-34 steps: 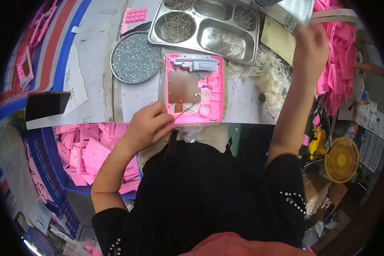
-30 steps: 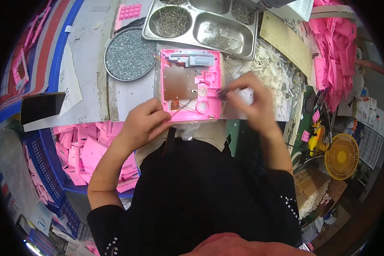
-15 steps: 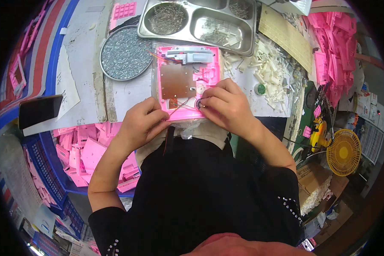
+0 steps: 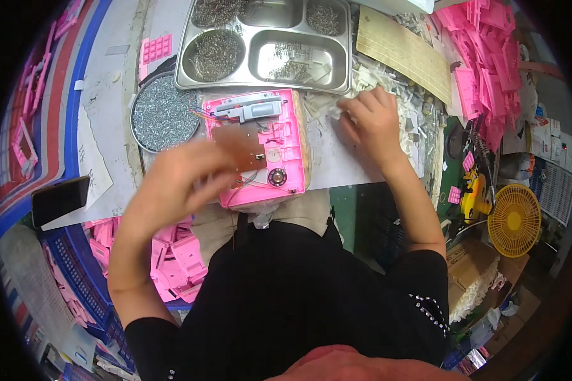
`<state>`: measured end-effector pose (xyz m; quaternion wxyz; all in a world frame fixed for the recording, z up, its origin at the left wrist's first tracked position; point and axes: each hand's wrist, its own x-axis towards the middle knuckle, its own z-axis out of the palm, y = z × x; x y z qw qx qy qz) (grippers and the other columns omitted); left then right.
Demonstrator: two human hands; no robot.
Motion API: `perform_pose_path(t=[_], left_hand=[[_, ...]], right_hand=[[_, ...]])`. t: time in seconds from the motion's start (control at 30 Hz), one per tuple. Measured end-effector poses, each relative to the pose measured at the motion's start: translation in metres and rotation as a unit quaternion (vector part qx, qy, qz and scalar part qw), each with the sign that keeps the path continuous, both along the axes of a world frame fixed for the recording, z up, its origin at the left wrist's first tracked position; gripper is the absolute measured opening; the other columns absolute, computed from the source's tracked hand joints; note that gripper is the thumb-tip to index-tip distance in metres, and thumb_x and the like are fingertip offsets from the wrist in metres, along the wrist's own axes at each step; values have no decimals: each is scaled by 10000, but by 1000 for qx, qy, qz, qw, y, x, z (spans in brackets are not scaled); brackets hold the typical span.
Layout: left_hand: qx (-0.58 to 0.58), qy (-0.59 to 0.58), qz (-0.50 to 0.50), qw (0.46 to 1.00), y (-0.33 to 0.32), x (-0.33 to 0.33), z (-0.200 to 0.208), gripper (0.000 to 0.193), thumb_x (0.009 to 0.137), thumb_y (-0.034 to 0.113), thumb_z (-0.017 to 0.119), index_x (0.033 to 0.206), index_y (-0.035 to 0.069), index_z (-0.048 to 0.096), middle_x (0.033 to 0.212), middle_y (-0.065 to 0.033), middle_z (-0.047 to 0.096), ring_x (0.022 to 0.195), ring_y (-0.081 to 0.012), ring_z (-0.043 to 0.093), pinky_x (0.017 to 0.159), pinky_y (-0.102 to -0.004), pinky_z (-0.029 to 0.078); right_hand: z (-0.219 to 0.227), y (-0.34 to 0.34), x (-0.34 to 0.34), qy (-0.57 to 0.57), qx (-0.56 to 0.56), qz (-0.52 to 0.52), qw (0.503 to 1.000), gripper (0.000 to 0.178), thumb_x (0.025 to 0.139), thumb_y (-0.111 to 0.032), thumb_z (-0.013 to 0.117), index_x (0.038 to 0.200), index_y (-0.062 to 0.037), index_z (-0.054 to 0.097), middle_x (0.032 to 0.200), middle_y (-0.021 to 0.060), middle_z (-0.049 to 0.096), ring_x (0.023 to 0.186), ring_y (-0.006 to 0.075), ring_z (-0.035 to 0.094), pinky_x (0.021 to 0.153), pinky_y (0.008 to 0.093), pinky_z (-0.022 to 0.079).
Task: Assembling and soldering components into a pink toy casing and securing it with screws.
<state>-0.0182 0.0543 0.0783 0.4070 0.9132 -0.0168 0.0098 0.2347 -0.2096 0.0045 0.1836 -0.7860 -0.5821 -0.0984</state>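
Note:
A pink plastic housing (image 4: 291,136) lies at the table's front edge. Inside it are a brown circuit board (image 4: 254,162), a grey plastic mechanism (image 4: 257,108), thin coloured wires and a round black speaker (image 4: 277,177) near its front right. My left hand (image 4: 184,174) hovers over the housing's left side, smeared by motion and covering part of the board. Right of the housing, my right hand (image 4: 376,120) is over the table beside loose white plastic parts (image 4: 365,77), fingers bent and somewhat apart, with nothing visible between them.
Behind the housing stands a metal compartment tray (image 4: 248,85) of small metal parts. A round dish of screws (image 4: 165,114) sits left of the housing, a dark phone (image 4: 60,201) at the left table edge. Pink parts (image 4: 178,260) fill a blue crate below; a yellow fan (image 4: 515,221) is right.
Both hands have left the housing's front edge: the left rose over its left side, the right moved away to the white parts. The speaker is now uncovered. The whole view has shifted.

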Motion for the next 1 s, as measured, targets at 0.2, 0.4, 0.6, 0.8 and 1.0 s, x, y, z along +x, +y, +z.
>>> perform_pose_path(t=[0.2,0.4,0.6,0.8,1.0], left_hand=[[269,-43,66,960,32,149,-47,166,905,197,691,932,36,720,911,-171,696,859,-384,687,768,-500,542],[351,78,37,932,23,188,-73,197,881,250,693,936,65,730,958,-161,708,923,-401,696,803,-517,567],[237,-63,78,966,30,173,-50,212,825,140,749,970,-4,691,941,-176,722,878,-366,710,782,-471,565],[91,-74,87,989,33,167,-46,200,863,118,766,1008,-5,705,888,-141,732,768,-249,711,717,-361,562],[-4,-98,85,991,34,151,-42,245,952,113,715,1178,22,735,962,-50,730,737,-101,606,674,-266,509]], right_hand=[[10,-7,-7,124,78,-80,986,232,749,-43,713,977,-90,711,697,52,568,700,253,548,736,383,422],[16,-34,-15,200,100,-103,969,155,815,-77,770,960,-76,715,723,63,596,681,228,551,703,362,434],[25,-20,-16,353,142,-122,917,173,849,-92,813,962,-15,706,890,48,710,734,113,570,683,276,461],[33,58,13,372,61,-96,921,286,878,-274,791,990,-21,721,713,113,661,607,236,597,618,337,492],[35,98,32,388,85,-48,916,326,893,-317,773,1068,-42,747,694,91,635,642,183,612,670,323,526]])
